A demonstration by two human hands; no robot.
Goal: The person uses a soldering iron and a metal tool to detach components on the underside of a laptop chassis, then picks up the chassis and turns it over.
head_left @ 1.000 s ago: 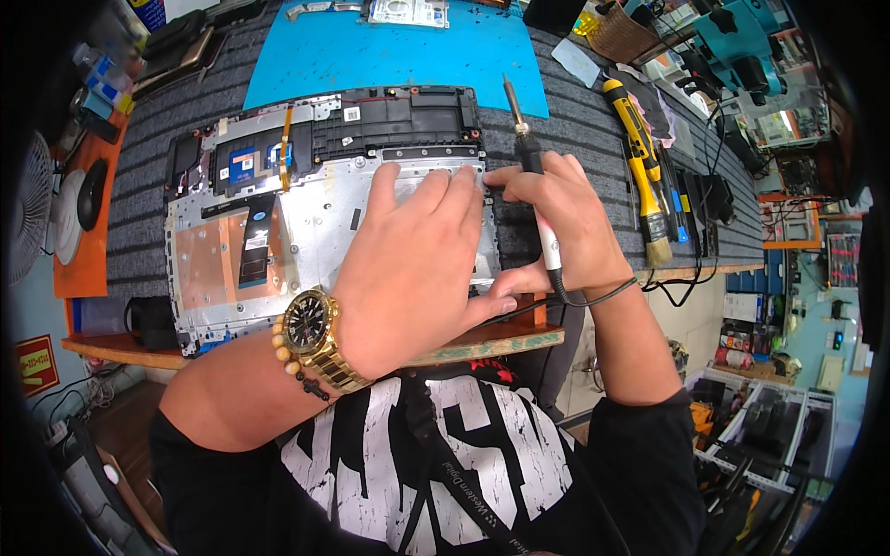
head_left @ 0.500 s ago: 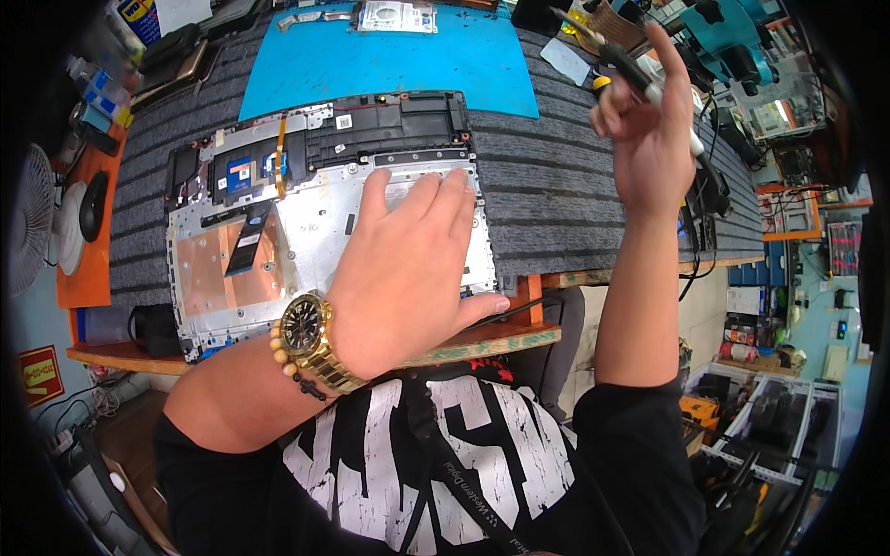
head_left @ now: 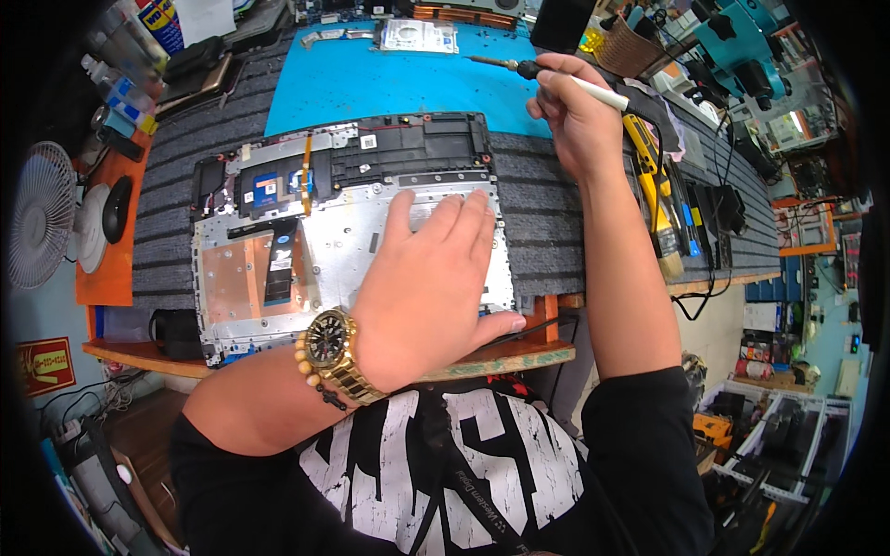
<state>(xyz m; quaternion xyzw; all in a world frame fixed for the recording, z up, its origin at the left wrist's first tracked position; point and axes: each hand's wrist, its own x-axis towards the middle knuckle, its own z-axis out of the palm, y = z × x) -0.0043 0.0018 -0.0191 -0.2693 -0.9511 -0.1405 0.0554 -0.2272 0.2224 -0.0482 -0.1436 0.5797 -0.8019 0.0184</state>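
An opened laptop top case (head_left: 338, 222) with a silver plate, copper-colored sheet, black ribbon and orange flex cable lies on the grey ribbed mat at the bench's front edge. My left hand (head_left: 431, 278) rests spread on its right part, a gold watch and bead bracelet on the wrist. My right hand (head_left: 579, 120) grips a white-and-black soldering iron (head_left: 598, 93) above the back right of the laptop, its bare tip pointing left over the blue mat (head_left: 352, 83).
A white-and-silver part (head_left: 417, 35) lies on the blue mat. At right are yellow tools (head_left: 647, 153), cables, a woven holder (head_left: 626, 46) and a teal microscope (head_left: 732, 46). A fan (head_left: 42, 213) stands at far left, near bottles (head_left: 120, 93).
My right hand has lifted the soldering iron from beside the laptop, swung up to the right, then moved left with the tip turned leftward. My left hand stays on the laptop.
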